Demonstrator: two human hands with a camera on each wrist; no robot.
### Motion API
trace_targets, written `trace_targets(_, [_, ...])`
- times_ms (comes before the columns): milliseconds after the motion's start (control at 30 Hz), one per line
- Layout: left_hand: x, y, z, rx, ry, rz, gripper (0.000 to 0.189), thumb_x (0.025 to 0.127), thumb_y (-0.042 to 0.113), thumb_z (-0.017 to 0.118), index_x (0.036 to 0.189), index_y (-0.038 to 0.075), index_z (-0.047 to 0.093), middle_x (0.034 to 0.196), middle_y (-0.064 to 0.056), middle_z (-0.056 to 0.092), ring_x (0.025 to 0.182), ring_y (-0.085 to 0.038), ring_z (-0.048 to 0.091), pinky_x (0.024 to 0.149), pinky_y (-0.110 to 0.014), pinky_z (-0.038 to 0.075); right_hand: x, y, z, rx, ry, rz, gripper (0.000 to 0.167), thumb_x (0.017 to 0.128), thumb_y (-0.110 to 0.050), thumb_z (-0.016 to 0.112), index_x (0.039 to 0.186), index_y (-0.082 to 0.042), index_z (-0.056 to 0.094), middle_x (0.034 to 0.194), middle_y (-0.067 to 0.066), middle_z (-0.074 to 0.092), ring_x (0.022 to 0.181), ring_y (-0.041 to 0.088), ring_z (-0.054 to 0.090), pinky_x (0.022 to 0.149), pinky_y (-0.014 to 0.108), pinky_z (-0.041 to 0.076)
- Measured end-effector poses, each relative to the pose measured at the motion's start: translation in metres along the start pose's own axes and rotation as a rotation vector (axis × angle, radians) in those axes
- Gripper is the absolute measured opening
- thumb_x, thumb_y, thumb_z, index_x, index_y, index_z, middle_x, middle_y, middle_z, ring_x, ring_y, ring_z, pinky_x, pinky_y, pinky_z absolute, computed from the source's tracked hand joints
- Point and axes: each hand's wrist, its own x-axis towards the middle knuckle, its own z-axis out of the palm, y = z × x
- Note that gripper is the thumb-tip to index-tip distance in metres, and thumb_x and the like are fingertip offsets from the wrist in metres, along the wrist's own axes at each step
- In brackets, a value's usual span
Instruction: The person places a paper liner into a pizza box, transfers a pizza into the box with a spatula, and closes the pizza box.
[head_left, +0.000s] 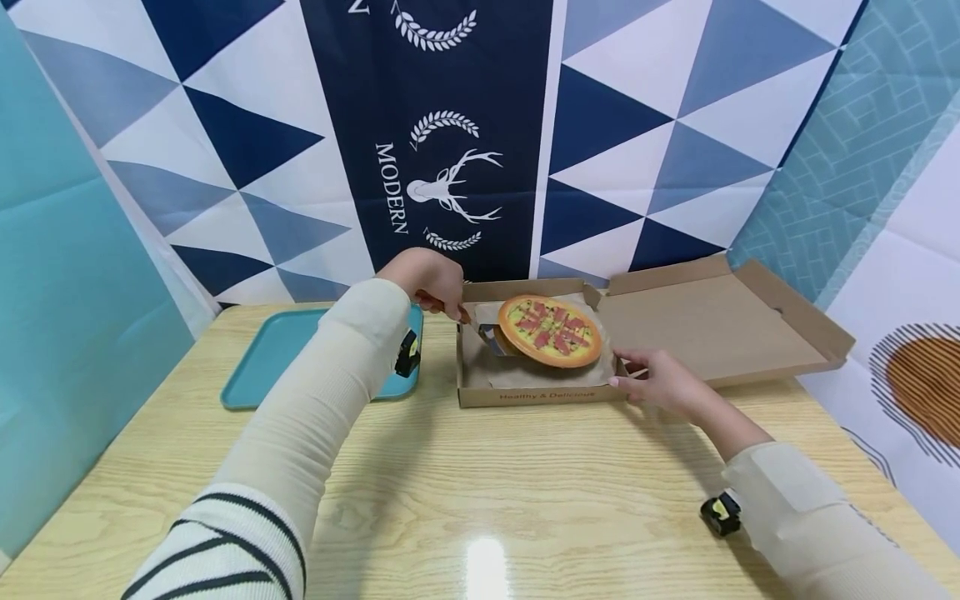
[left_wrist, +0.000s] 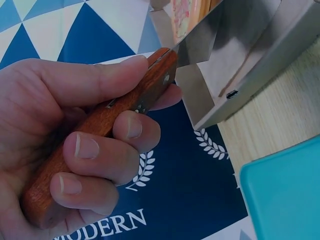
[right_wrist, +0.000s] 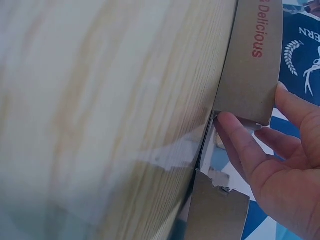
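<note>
A small round pizza (head_left: 551, 332) with pink strips on top lies tilted in the cardboard pizza box (head_left: 480, 398), over a sheet of brown paper (head_left: 517, 377). The metal blade of a pizza server (head_left: 491, 338) reaches under its left edge. My left hand (head_left: 433, 282) grips the server by its wooden handle (left_wrist: 95, 122), thumb along the top and fingers curled round it. At the box's front right corner, my right hand (head_left: 663, 382) pinches the cardboard wall (right_wrist: 250, 65). In the head view the server's handle is mostly hidden by the left hand.
The box lid (head_left: 705, 321) lies folded open to the right. A teal tray (head_left: 258, 367) sits left of the box, partly behind the left forearm. Behind the wooden table (head_left: 570, 492) hangs a patterned cloth (head_left: 637, 150).
</note>
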Motion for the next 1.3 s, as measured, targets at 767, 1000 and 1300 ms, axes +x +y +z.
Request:
trace_targets(767, [-0.025,0.004,-0.013,0.259,-0.009,-0.274,0.018,0.091,0.013,0.068,0.073,0.014,0.067,0.062,0.004,0.045,0.055,-0.009,0.041,0.055,-0.024,0.036,-0.001,-0.005,-0.001,0.014,-0.009,-0.005,0.064,0.096,-0.012,0.063,0.145,0.014,0.030,0.126,0.038,0.049,0.097,0.033,0.064,0.079,0.038,0.057])
trace_targets(1000, [-0.041,0.026,-0.014,0.340,0.178,-0.368,0.013,0.089,0.003,0.064,0.090,0.014,0.072,0.105,-0.001,0.057,0.092,-0.019,0.052,0.077,-0.031,0.049,-0.001,-0.005,-0.001,0.009,-0.015,-0.014,0.064,0.096,-0.012,0.063,0.145,0.013,0.030,0.126,0.039,0.048,0.096,0.033,0.065,0.078,0.040,0.057])
trace_targets(1300, [-0.044,0.042,-0.024,0.417,0.095,-0.533,0.033,0.091,0.013,0.064,0.124,0.011,0.063,0.145,-0.009,0.038,0.120,-0.028,0.043,0.103,-0.041,0.041,-0.001,-0.008,-0.001,0.000,-0.018,0.001,0.065,0.096,-0.013,0.063,0.146,0.012,0.030,0.129,0.039,0.046,0.100,0.033,0.064,0.079,0.038,0.057])
